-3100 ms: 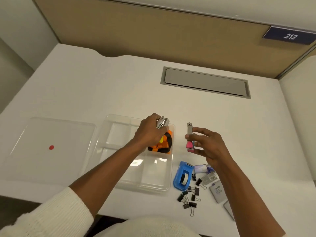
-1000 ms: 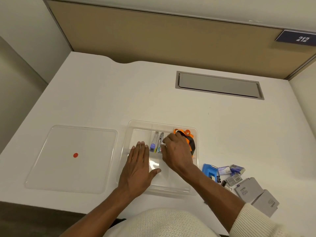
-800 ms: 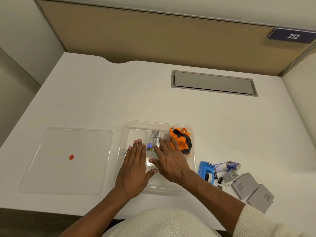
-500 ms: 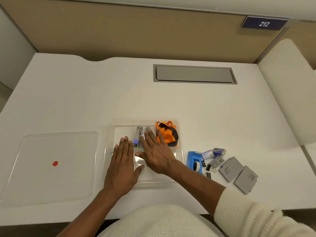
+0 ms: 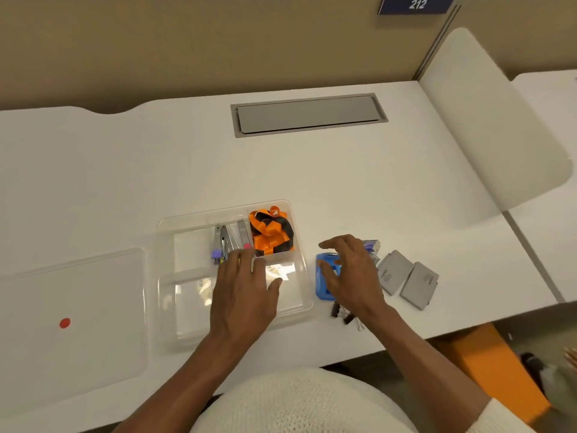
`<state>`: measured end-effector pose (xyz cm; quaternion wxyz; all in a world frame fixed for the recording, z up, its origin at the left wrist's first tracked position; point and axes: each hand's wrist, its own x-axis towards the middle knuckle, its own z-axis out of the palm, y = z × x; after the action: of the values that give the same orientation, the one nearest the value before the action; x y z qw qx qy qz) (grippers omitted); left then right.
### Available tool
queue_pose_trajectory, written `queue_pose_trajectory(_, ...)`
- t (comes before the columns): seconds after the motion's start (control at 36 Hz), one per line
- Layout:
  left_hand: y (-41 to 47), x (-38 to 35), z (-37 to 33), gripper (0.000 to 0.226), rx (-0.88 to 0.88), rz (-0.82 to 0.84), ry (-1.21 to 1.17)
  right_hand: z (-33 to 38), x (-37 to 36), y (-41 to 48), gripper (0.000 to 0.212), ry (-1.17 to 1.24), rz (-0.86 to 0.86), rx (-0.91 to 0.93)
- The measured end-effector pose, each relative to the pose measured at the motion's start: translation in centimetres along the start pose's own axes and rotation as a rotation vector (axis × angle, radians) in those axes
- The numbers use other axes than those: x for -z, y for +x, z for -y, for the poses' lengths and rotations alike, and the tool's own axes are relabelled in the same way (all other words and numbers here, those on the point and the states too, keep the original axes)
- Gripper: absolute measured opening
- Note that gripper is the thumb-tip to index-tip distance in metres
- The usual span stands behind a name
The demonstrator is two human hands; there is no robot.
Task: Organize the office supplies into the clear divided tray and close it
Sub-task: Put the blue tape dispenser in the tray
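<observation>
At the far left of the white surface (image 5: 125, 170) you have the clear lid (image 5: 71, 323) lying flat, a red dot sticker (image 5: 65, 323) on it. Just right of it sits the clear divided tray (image 5: 165, 276), uncovered. In its far middle compartment lie several staple removers (image 5: 224, 242), one with a purple tip, one with a pink tip. The far right compartment holds an orange-and-black lanyard (image 5: 271, 232) bunched up. Your left hand (image 5: 243, 295) rests flat over the tray's middle, fingers together and extended, gripping nothing. Your right hand (image 5: 349, 273) hovers just right of the tray with fingers spread and curled, holding nothing, above a blue tape dispenser (image 5: 323, 282). Black binder clips (image 5: 342, 314) lie near that wrist. Beyond the fingertips sit small staple boxes (image 5: 371, 245), partly hidden. Furthest right, two grey staple boxes (image 5: 406, 278) lie side by side.
</observation>
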<state>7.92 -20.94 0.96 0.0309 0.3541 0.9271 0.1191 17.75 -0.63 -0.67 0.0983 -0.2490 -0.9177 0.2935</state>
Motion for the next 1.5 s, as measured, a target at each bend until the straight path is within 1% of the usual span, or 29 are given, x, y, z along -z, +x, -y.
queue_pose_trajectory(0.06,0.3,-0.5,-2.1,0.041,-0.108,-0.006,-0.016,-1.5,0.9,0.2,0.031,-0.021,0.031,-0.045)
queue_pose_trajectory(0.14,0.8,-2.1,-5.1,0.045,-0.257,0.026,0.029,-3.3,1.7,1.2,0.032,-0.024,0.151,-0.086)
queue_pose_trajectory(0.22,1.5,-4.0,-7.2,0.047,-0.332,0.051,0.073,-4.3,2.0,2.5,0.032,-0.066,0.242,-0.084)
queue_pose_trajectory(0.31,2.2,-5.8,-8.7,0.048,-0.382,0.088,0.120,-4.8,1.9,3.6,0.027,-0.130,0.328,-0.026)
queue_pose_trajectory(0.36,2.6,-6.6,-9.3,0.052,-0.381,0.107,0.154,-5.0,1.9,4.0,0.022,-0.115,0.352,0.001)
queue_pose_trajectory(0.47,3.0,-7.4,-10.3,0.054,-0.336,0.144,0.187,-5.4,1.6,4.7,0.014,-0.105,0.328,0.037)
queue_pose_trajectory(0.61,3.0,-6.9,-10.5,0.051,-0.330,0.149,0.063,-6.0,1.8,4.9,0.009,-0.097,0.308,0.111)
queue_pose_trajectory(0.72,3.3,-6.5,-9.7,0.040,-0.375,0.131,-0.028,-6.5,2.2,4.8,0.006,-0.113,0.267,0.174)
queue_pose_trajectory(0.89,4.2,-5.2,-9.0,0.032,-0.415,-0.002,-0.096,-5.9,3.9,5.0,0.003,-0.106,0.114,0.291)
queue_pose_trajectory(1.03,4.5,-2.7,-8.5,0.034,-0.401,-0.122,-0.138,-3.8,5.7,5.8,0.004,-0.054,0.072,0.381)
queue_pose_trajectory(1.14,4.0,-0.3,-7.4,0.031,-0.395,-0.156,-0.076,-0.9,6.4,6.2,0.006,-0.016,0.046,0.447)
queue_pose_trajectory(1.31,2.0,2.6,-4.2,0.025,-0.390,-0.169,-0.014,3.0,4.9,6.4,0.008,0.019,0.108,0.504)
queue_pose_trajectory(1.42,0.2,2.6,-2.0,0.026,-0.352,-0.107,0.008,4.6,2.7,5.9,0.010,-0.002,0.201,0.507)
queue_pose_trajectory(1.5,-0.9,1.6,-1.0,0.032,-0.313,-0.049,-0.002,5.1,0.8,5.5,0.011,-0.013,0.279,0.504)
